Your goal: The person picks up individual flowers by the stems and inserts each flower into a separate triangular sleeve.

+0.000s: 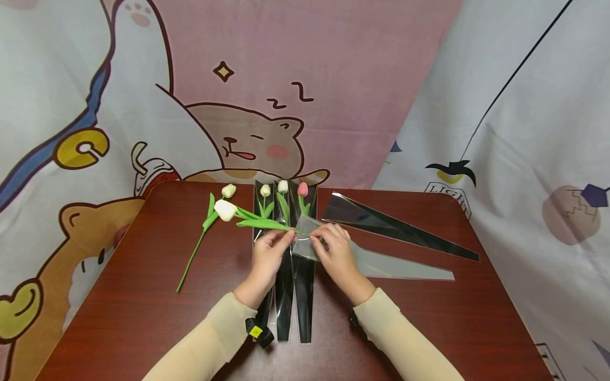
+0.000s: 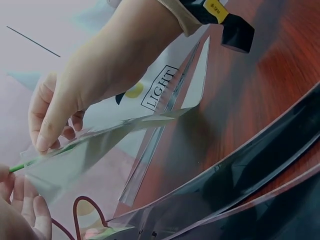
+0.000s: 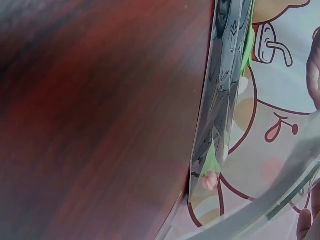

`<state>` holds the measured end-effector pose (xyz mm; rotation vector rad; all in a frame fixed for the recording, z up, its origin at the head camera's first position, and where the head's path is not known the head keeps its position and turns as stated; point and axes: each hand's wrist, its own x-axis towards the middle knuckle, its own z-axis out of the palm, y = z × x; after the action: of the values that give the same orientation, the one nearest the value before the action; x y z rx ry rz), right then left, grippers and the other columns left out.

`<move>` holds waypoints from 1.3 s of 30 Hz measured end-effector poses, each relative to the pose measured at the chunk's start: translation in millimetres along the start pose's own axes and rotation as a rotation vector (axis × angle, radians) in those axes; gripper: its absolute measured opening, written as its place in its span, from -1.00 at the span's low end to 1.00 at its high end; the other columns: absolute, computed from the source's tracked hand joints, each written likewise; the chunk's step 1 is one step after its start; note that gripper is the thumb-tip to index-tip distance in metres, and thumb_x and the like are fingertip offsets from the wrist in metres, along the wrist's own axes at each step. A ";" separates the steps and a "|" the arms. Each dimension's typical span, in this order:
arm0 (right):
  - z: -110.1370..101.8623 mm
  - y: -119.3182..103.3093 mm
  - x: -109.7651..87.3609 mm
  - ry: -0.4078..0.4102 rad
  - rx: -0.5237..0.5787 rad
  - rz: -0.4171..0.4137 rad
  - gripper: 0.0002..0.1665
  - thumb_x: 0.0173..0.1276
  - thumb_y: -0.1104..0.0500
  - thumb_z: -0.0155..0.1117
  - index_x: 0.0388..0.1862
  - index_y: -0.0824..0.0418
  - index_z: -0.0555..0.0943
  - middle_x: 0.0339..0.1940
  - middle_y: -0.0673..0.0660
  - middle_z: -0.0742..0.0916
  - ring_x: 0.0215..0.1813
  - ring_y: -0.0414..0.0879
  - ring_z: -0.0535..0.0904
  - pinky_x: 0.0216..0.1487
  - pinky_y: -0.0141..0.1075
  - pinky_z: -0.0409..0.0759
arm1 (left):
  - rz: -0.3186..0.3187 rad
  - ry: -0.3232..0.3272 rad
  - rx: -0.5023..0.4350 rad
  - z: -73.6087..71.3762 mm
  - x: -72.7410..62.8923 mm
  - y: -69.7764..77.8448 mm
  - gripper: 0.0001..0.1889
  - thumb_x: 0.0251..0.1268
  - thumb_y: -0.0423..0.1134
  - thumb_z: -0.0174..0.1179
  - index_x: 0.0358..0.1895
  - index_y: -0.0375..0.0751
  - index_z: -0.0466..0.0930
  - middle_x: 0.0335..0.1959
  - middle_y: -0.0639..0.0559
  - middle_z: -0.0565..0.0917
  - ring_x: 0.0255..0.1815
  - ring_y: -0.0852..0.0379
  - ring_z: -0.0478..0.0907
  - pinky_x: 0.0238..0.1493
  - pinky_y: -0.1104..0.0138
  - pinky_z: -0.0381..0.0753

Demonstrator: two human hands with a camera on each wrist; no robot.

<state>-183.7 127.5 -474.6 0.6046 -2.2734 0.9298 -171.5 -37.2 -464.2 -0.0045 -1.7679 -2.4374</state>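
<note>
My left hand (image 1: 270, 255) pinches the green stem of an artificial white tulip (image 1: 225, 210), whose bloom points left. My right hand (image 1: 337, 252) pinches the wide end of a clear, greyish plastic flower sleeve (image 1: 405, 264), which trails to the right. In the left wrist view the stem's end lies inside the sleeve (image 2: 95, 155), between my left fingers (image 2: 30, 205) and my right hand (image 2: 95, 85). Below my hands, several dark-backed sleeves (image 1: 303, 296) lie side by side, holding two white tulips and a pink tulip (image 1: 302, 189).
Another white tulip (image 1: 229, 191) lies loose at the left of the brown table (image 1: 143, 317). A dark-backed flower sleeve (image 1: 405, 225) with nothing in it lies at the right. A cartoon-printed cloth (image 1: 371, 79) hangs behind the table.
</note>
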 end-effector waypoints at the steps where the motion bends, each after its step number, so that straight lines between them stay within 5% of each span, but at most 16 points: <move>1: -0.3 0.1 -0.2 -0.006 -0.001 0.002 -0.97 0.24 0.19 0.34 -0.34 0.12 0.68 -0.33 -0.02 0.68 -0.22 -0.11 0.53 -0.14 -0.17 0.39 | 0.001 0.000 -0.015 0.5 -0.3 0.3 -0.76 0.21 -0.47 0.20 -0.13 -0.62 0.53 -0.42 0.05 0.70 -0.38 0.21 0.67 -0.10 0.33 0.63; 10: -0.6 -0.9 0.4 0.007 -0.008 -0.012 -0.97 0.23 0.20 0.34 -0.34 0.13 0.68 -0.34 -0.02 0.68 -0.21 -0.11 0.53 -0.16 -0.17 0.39 | 0.005 0.011 -0.102 1.6 -0.8 2.1 -0.79 0.18 -0.53 0.20 -0.13 -0.57 0.48 -0.42 0.07 0.66 -0.38 0.20 0.67 -0.13 0.34 0.65; 14: 0.0 -2.5 1.3 0.010 -0.003 -0.014 -0.95 0.20 0.23 0.36 -0.34 0.11 0.68 -0.34 -0.03 0.68 -0.22 -0.12 0.53 -0.17 -0.19 0.38 | 0.007 0.027 0.036 1.2 -1.9 9.5 -0.79 0.13 -0.49 0.27 -0.17 -0.55 0.58 -0.35 0.03 0.68 -0.31 0.24 0.62 -0.14 0.42 0.60; 19: -0.1 -5.3 2.7 -0.025 0.006 -0.008 -0.95 0.27 0.16 0.31 -0.31 0.11 0.67 -0.30 -0.03 0.67 -0.19 -0.13 0.52 -0.13 -0.19 0.38 | 0.004 -0.001 0.276 2.5 -5.6 27.5 -0.78 0.12 -0.42 0.31 -0.19 -0.50 0.64 -0.22 -0.24 0.67 -0.31 0.25 0.51 -0.26 0.48 0.48; 23: 0.1 -3.8 1.9 -0.007 -0.002 -0.010 -0.96 0.22 0.20 0.35 -0.32 0.11 0.68 -0.33 -0.02 0.67 -0.22 -0.12 0.53 -0.13 -0.17 0.39 | 0.001 -0.039 0.334 -2.0 -1.9 23.8 -0.73 0.13 -0.41 0.31 -0.08 -0.42 0.63 -0.11 -0.29 0.64 -0.37 0.26 0.41 -0.38 0.48 0.38; 28: -0.6 -2.3 1.3 0.002 0.001 -0.013 -0.96 0.22 0.20 0.35 -0.34 0.14 0.68 -0.34 -0.01 0.67 -0.23 -0.10 0.53 -0.15 -0.16 0.41 | -0.021 -0.054 0.253 -7.5 3.3 9.5 -0.61 0.15 -0.45 0.26 0.10 -0.33 0.55 -0.02 -0.22 0.59 -0.25 0.26 0.50 -0.27 0.52 0.47; 35: -1.2 -1.7 1.1 0.001 0.004 0.001 -0.95 0.21 0.22 0.36 -0.34 0.13 0.67 -0.33 -0.01 0.68 -0.20 -0.10 0.54 -0.13 -0.16 0.40 | -0.104 -0.064 0.024 -4.6 -0.1 6.6 -0.52 0.20 -0.55 0.13 0.19 -0.28 0.27 -0.26 0.03 0.67 -0.27 0.26 0.61 -0.29 0.45 0.56; 39: -1.8 -0.5 0.4 0.009 0.005 0.005 -0.96 0.21 0.21 0.36 -0.34 0.14 0.66 -0.33 0.00 0.68 -0.20 -0.09 0.54 -0.13 -0.15 0.39 | -0.105 -0.070 0.021 -4.5 -1.1 6.5 -0.60 0.25 -0.56 0.02 0.13 -0.32 0.18 -0.20 -0.12 0.70 -0.29 0.25 0.64 -0.27 0.40 0.60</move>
<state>-183.0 128.4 -473.1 0.5961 -2.2663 0.9397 -169.4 -43.3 -459.6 0.0052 -1.8681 -2.5200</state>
